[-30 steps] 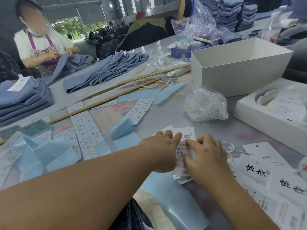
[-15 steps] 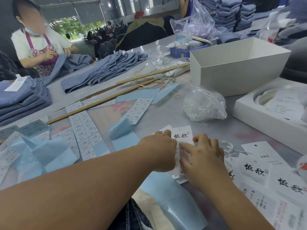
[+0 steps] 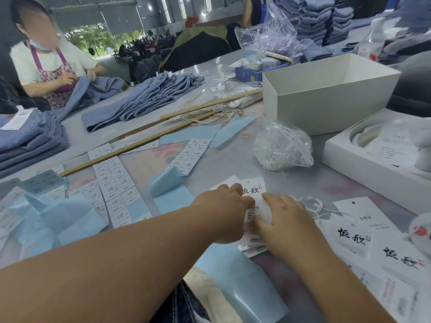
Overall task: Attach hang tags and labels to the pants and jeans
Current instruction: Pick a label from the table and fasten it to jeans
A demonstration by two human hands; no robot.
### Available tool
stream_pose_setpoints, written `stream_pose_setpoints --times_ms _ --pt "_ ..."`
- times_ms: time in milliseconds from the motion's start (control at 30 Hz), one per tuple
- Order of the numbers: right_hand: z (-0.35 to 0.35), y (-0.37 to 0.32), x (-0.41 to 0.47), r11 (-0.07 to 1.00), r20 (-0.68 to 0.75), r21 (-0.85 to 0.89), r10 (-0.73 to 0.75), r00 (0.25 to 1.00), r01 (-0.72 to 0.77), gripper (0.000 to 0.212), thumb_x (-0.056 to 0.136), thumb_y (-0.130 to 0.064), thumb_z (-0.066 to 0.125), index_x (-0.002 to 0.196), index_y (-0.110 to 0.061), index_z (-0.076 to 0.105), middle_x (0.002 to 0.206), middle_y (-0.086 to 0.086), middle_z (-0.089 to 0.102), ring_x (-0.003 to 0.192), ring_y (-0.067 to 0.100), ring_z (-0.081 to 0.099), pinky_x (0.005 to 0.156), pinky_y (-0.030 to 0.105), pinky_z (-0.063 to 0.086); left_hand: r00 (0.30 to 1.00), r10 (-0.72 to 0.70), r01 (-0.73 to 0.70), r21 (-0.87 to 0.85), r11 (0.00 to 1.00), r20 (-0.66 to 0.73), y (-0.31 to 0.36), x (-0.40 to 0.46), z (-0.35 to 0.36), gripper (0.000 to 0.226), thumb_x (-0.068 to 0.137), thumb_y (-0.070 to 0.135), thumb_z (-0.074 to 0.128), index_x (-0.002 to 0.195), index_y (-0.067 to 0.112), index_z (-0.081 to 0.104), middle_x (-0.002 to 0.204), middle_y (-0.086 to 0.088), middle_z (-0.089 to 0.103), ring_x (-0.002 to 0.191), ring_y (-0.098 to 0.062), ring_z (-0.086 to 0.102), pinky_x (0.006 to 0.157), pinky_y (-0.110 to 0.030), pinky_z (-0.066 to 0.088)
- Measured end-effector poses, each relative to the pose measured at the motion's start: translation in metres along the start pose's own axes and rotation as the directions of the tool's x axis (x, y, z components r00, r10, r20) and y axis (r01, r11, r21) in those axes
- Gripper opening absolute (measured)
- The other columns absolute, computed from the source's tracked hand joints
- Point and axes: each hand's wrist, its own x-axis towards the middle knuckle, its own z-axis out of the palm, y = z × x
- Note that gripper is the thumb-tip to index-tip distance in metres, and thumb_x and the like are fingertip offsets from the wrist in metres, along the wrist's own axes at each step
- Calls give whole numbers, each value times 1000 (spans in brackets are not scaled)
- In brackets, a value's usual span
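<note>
**Both hands close in on one hang tag at the near edge of the table**

Since a second ago the two hands have drawn closer together over the tag, the right hand sliding up so its fingers now cover the printed middle of the card, while the tag itself has stayed where it lay.

The grey table [image 3: 233, 164] fills the view. At its far left, folded blue jeans [image 3: 142, 101] lie in a long pile, and a second stack [image 3: 30, 141] sits at the left edge, near a person in an apron [image 3: 53, 66] who handles another pair. An open white box [image 3: 326, 94] stands on the right, with a shallower white tray [image 3: 338, 159] just in front of it. Two wooden rulers [image 3: 144, 143] run diagonally across the middle. A clear bag of white string loops [image 3: 282, 148] rests between the box and the hands. Sheets of small printed labels [image 3: 114, 180] and peeled pale blue backing paper [image 3: 53, 220] spread over the left side. More hang tags [image 3: 363, 231] lie overlapped at the right.

The hang tag [image 3: 253, 186] being worked lies flat on the table on a small stack, directly ahead. The left hand [image 3: 224, 213] has its fingers curled, tips on the tag's left edge. The right hand [image 3: 286, 224] presses on the tag's right side with bent fingers; whether either pinches a label cannot be told. A white string [image 3: 312, 203] lies loose just beyond the right hand.
</note>
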Motion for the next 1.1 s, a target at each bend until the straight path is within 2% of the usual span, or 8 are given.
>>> stream_pose_setpoints --times_ms 133,300,367,500,700,833,967,1100 --pt "-7 5 1 997 -46 23 69 997 -68 34 93 -32 48 123 -18 54 117 4 54 113 27 47 91 38 44 999 -2 2 6 1000 36 -1 1 1 53 94 28 50 144 35 33 143 1 34 125 -23 40 92 -42 47" --pt "-13 8 2 990 -94 -68 115 989 -122 31 91 -15 43 118 -15 57 119 6 53 111 29 44 91 37 41 999 7 -7 6 1000 36 -2 2 3 55 95 29 51 146 34 30 144 1 33 124 -23 40 87 -39 45" --pt "-16 10 1 985 -117 -77 148 982 -157 33 89 -15 47 120 -19 56 120 3 50 113 27 41 89 37 41 999 7 -7 3 1000 33 -3 2 3 56 95 30 51 146 35 29 145 2 32 124 -23 40 84 -38 43" --pt "-16 16 -1 973 -34 -144 178 983 -181 37 86 -23 60 124 -21 56 120 3 49 116 27 42 89 35 43 999 7 -7 6 1000 39 -2 3 3 56 94 30 52 146 34 30 144 1 33 124 -23 40 82 -36 41" --pt "-12 16 0 984 -76 58 174 982 -170 34 77 0 53 106 -13 65 96 3 60 94 25 55 75 34 49 999 -3 2 9 1000 51 -3 2 3 55 94 30 52 145 34 31 142 1 34 123 -23 41 83 -38 43" --pt "-10 15 2 987 -95 124 118 988 -106 38 75 3 56 107 -14 67 95 3 61 91 26 56 75 34 49 998 0 -1 20 1000 57 -2 2 3 56 94 30 52 146 34 30 142 1 33 122 -23 41 84 -38 44" --pt "-10 15 3 980 -241 199 43 970 6 43 79 10 51 111 -14 69 100 3 60 90 23 58 76 30 46 999 6 -8 31 999 43 -1 0 2 55 93 30 53 144 32 33 141 1 35 122 -23 42 84 -37 44" --pt "-17 14 5 886 -315 451 49 948 104 38 82 7 60 102 -24 68 93 -6 58 77 8 58 66 6 40 994 38 -38 3 999 -107 3 0 -3 46 94 33 53 138 27 42 134 2 43 117 -22 47 78 -33 43"
